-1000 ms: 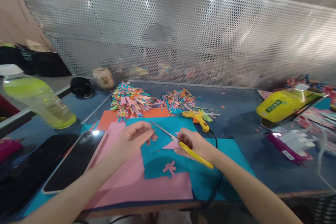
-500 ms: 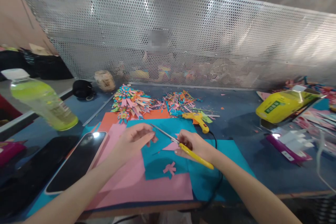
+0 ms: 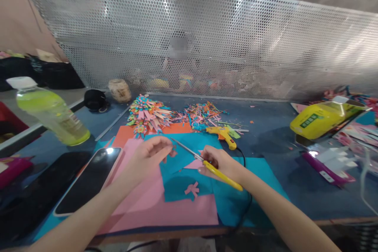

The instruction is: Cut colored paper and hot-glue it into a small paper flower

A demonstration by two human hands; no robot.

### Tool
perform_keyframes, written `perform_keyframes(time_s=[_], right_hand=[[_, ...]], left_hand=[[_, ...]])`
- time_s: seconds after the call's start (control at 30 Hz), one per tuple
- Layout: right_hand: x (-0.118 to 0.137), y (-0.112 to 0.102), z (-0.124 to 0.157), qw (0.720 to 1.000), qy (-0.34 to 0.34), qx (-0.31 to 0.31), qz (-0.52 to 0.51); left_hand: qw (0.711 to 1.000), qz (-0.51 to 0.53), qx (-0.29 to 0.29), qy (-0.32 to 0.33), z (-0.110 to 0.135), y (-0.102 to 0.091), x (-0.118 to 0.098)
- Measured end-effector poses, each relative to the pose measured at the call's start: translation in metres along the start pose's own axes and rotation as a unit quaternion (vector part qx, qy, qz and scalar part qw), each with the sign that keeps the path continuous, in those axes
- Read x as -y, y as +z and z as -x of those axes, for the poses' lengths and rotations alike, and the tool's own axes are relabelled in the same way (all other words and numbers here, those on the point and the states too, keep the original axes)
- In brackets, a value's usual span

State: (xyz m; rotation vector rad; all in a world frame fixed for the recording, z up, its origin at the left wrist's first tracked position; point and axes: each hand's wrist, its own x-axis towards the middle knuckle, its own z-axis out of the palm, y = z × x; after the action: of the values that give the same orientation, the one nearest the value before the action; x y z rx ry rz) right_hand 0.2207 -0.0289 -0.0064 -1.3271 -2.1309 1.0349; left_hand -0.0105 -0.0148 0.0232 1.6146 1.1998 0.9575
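My right hand (image 3: 220,162) grips yellow-handled scissors (image 3: 206,163), blades pointing up-left toward my left hand. My left hand (image 3: 149,154) pinches a small pink paper piece (image 3: 172,152) at its fingertips, right by the blade tips. Both hands hover over teal paper sheets (image 3: 189,143) and a pink sheet (image 3: 165,210). A small pink cut-out (image 3: 191,189) lies on the teal paper below the hands.
A phone (image 3: 88,179) lies on the left. A green drink bottle (image 3: 50,112) stands beyond it. A yellow glue gun (image 3: 221,134), paper flowers (image 3: 146,115) and paper scraps (image 3: 201,112) sit behind. A yellow pack (image 3: 320,117) is at right. A perforated metal screen (image 3: 206,39) backs the table.
Both hands hold almost the same pose; the view has shifted slightly, and the scissors stay beside the pink piece.
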Motion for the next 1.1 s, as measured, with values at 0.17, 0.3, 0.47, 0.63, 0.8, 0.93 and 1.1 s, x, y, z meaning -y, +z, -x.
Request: perform_keyframes(time_s=[0.17, 0.3, 0.47, 0.63, 0.8, 0.93, 1.1], right_hand=[[-0.001, 0.001, -0.001, 1.000, -0.004, 0.000, -0.005], [-0.003, 0.003, 0.000, 1.000, -0.009, 0.003, -0.021], [-0.004, 0.003, 0.000, 0.999, -0.016, 0.006, -0.032], [-0.002, 0.004, 0.000, 0.999, -0.019, 0.002, -0.030], [-0.001, 0.005, 0.001, 0.999, -0.016, -0.001, -0.037], [-0.001, 0.005, 0.001, 0.999, -0.017, 0.001, -0.033], [-0.001, 0.005, 0.002, 0.999, -0.016, 0.013, -0.029]], left_hand=[[1.000, 0.020, -0.008, -0.002, -0.001, 0.001, 0.003], [0.999, 0.037, 0.018, 0.007, -0.001, 0.003, 0.010], [0.998, 0.052, 0.030, 0.026, -0.001, 0.004, 0.016], [0.997, 0.064, 0.028, 0.029, 0.000, 0.004, 0.013], [0.998, 0.061, 0.024, 0.024, -0.001, 0.004, 0.013], [0.998, 0.053, 0.036, 0.029, 0.000, 0.004, 0.014], [0.998, 0.050, 0.039, 0.028, 0.001, 0.006, 0.013]])
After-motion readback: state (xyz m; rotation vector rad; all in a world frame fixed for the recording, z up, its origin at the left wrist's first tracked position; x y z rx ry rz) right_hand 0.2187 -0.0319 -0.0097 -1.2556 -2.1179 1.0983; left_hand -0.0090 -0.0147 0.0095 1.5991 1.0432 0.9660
